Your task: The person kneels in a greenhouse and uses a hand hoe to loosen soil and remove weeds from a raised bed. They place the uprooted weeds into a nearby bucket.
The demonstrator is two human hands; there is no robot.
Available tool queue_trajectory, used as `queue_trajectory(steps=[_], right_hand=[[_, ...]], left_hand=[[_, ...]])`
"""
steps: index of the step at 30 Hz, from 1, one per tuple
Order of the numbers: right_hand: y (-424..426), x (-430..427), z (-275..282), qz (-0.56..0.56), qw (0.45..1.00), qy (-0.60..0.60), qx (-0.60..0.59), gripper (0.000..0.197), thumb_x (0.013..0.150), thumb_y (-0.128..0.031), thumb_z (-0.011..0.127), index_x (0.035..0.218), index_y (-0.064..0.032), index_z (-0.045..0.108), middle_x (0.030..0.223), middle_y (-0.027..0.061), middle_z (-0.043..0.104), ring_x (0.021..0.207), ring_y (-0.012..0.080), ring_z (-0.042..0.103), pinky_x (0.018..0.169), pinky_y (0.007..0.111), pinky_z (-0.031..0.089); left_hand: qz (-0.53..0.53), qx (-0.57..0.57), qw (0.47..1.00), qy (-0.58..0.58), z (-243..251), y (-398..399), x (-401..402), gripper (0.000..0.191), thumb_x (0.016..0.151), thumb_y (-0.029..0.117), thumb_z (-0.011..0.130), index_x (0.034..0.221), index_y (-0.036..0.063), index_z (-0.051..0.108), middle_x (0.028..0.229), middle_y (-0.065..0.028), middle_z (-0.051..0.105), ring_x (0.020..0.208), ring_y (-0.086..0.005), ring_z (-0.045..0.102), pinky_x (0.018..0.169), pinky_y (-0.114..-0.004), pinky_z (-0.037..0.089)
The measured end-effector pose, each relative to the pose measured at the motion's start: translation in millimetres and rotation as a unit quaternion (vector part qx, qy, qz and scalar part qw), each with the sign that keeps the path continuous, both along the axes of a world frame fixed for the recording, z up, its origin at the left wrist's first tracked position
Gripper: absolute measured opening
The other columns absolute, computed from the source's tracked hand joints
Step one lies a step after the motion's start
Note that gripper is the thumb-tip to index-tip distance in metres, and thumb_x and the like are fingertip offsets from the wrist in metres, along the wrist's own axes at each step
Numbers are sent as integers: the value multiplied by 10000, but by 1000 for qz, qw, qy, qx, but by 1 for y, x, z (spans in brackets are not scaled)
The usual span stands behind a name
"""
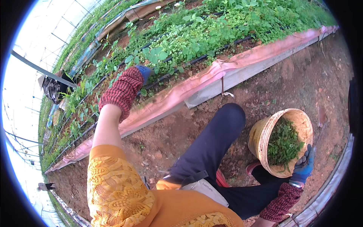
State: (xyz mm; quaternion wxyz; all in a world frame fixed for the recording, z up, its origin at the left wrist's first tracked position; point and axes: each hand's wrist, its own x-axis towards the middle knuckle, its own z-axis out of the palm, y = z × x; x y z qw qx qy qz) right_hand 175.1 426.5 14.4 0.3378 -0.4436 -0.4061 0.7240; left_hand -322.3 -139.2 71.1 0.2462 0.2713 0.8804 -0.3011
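Note:
My left hand [145, 74], in a blue glove with a red-and-black checked sleeve cover, reaches down among low green plants [158, 56] at the near side of a raised bed. Its fingers are hidden, so whether they hold anything cannot be told. My right hand [304, 164], in a blue glove with grey fingers, grips the rim of a yellowish plastic bucket [259, 137]. The bucket leans with its mouth towards me, and pulled green weeds [284, 142] lie inside it.
Pink plastic sheeting [198, 81] covers the bed's edge, over a grey board [204, 95]. Black drip hoses [198, 59] run through the plants. My bent knee [231, 116] is over the reddish soil path [295, 76]. A person [55, 88] bends at the bed, far left; another person [46, 186] is farther off.

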Motion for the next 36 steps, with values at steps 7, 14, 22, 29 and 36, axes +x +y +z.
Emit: queue_trajectory(steps=[7, 14, 22, 29, 36], right_hand=[[-2, -3, 6, 15, 1000, 9, -8, 375, 998, -312, 547, 1290, -81, 590, 818, -100, 631, 547, -58, 487, 414, 87, 377], [3, -3, -3, 28, 999, 21, -29, 374, 1003, -314, 539, 1295, -85, 587, 815, -105, 636, 547, -60, 487, 414, 85, 376], [13, 5, -12, 59, 998, 12, -19, 383, 1017, -308, 502, 1340, -109, 557, 868, -119, 648, 551, -69, 500, 413, 89, 394], [0, -4, 4, 29, 999, -14, -9, 383, 1024, -286, 484, 1348, -92, 546, 913, -109, 645, 536, -71, 468, 412, 80, 384], [2, -4, -3, 9, 1000, -5, 14, 386, 1027, -253, 470, 1364, -72, 526, 973, -89, 658, 546, -74, 471, 424, 70, 396]], left_hand=[[71, 52, 996, 23, -12, -4, -8, 339, 826, 218, 635, 1153, 131, 660, 1062, -171, 685, 1017, -353, 655, 860, -437, 526], [278, 331, 889, 150, -49, -78, -80, 392, 829, 344, 671, 1050, 21, 670, 983, -200, 693, 920, -322, 678, 788, -432, 518], [136, 140, 976, 96, -36, -70, -65, 189, 814, 150, 636, 994, 94, 646, 830, -102, 661, 753, -246, 641, 635, -407, 489], [169, 13, 979, 110, -27, -32, -33, 381, 771, 275, 668, 1101, 84, 667, 1049, -175, 678, 959, -324, 664, 813, -415, 528], [85, -58, 993, 56, -3, 2, -7, 459, 759, 403, 710, 1025, 29, 713, 1013, -231, 680, 977, -370, 661, 871, -448, 528]])
